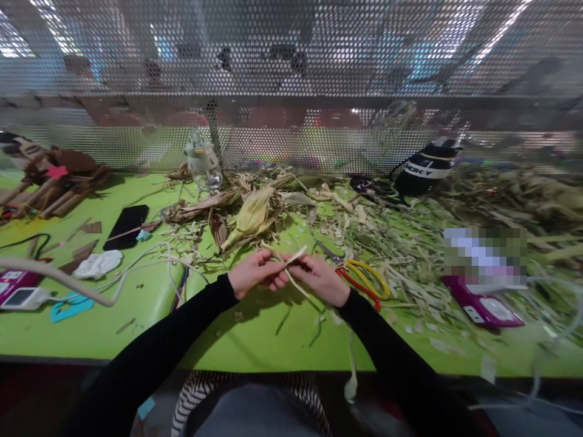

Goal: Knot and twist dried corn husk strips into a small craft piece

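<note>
My left hand (252, 273) and my right hand (320, 279) meet just above the green table (255, 331), both in black sleeves. Both hands pinch the same thin pale strip of corn husk (295, 257), which sticks up between the fingertips and trails down under my right hand. Behind the hands lies a whole yellow-green corn husk bundle (249, 220). Scissors with red and yellow handles (362, 277) lie right beside my right hand.
Dry husk scraps (410, 243) cover the table's right half. A black phone (126, 226), white cloth (98, 264), cables (54, 276) and a purple device (483, 306) lie around. A spray bottle (203, 162) and a black bag (426, 170) stand by the perforated metal screen (291, 73).
</note>
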`<act>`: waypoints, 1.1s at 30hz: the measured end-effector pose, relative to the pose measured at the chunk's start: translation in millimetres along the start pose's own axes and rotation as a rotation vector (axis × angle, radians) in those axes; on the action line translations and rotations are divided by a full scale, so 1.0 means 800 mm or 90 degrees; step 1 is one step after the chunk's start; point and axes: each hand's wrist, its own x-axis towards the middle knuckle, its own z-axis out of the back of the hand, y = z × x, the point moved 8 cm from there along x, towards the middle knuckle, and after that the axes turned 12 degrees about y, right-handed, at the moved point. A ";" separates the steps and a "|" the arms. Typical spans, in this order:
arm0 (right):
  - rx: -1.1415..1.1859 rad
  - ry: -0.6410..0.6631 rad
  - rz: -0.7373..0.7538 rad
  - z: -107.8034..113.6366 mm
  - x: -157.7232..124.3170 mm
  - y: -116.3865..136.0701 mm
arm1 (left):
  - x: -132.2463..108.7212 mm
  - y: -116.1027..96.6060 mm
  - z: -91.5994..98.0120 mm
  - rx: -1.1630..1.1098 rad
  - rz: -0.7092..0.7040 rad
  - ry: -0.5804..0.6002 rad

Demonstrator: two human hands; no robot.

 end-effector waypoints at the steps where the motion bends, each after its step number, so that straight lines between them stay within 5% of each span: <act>1: -0.023 -0.010 0.002 0.003 -0.002 0.003 | 0.000 0.001 -0.001 -0.023 0.004 0.006; 9: -0.295 -0.056 0.077 0.005 -0.011 0.046 | -0.002 0.002 -0.003 0.006 0.004 0.034; 16: -0.259 -0.038 0.174 0.007 -0.024 0.073 | -0.014 -0.006 -0.018 -0.073 -0.047 0.027; 27: -0.225 -0.080 0.117 0.007 -0.013 0.032 | -0.010 0.008 -0.012 -0.178 0.012 -0.022; 33: -0.185 -0.140 0.052 0.023 -0.020 0.026 | -0.011 -0.007 -0.002 -0.104 -0.062 -0.080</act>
